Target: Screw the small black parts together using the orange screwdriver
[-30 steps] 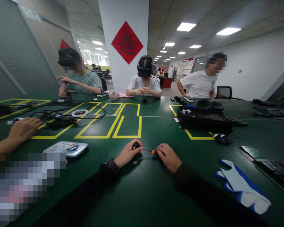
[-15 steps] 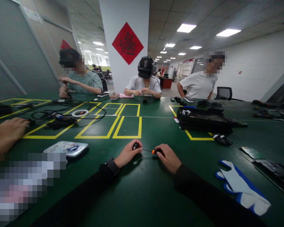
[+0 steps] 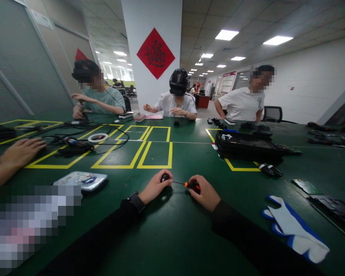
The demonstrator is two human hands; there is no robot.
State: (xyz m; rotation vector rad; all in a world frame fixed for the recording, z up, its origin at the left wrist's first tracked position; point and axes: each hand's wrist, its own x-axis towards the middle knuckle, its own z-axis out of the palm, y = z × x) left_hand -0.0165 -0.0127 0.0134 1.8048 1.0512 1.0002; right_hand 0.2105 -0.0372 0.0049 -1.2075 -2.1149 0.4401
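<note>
My left hand (image 3: 156, 186) is closed round a small, dark, rounded object (image 3: 164, 177), which I cannot identify further. In my right hand (image 3: 205, 193) I grip a screwdriver (image 3: 194, 187) by its black and orange handle. Its thin shaft points left, and the tip meets or nearly meets the dark object; the exact contact is too small to tell. Both hands are just above the green table (image 3: 172, 237). A dark watch sits on my left wrist.
A patterned case (image 3: 80, 180) lies at left, near a co-worker's hand (image 3: 21, 153). Cables and a white ring (image 3: 97, 138) are beyond. At right are a black casing (image 3: 247, 145), a white-and-blue glove (image 3: 297, 226) and flat panels (image 3: 333, 209). Several people sit around the table.
My right hand's fingers have opened slightly around the screwdriver handle, showing more of it. My left hand stays put. The co-worker's hand at left has moved right and flattened.
</note>
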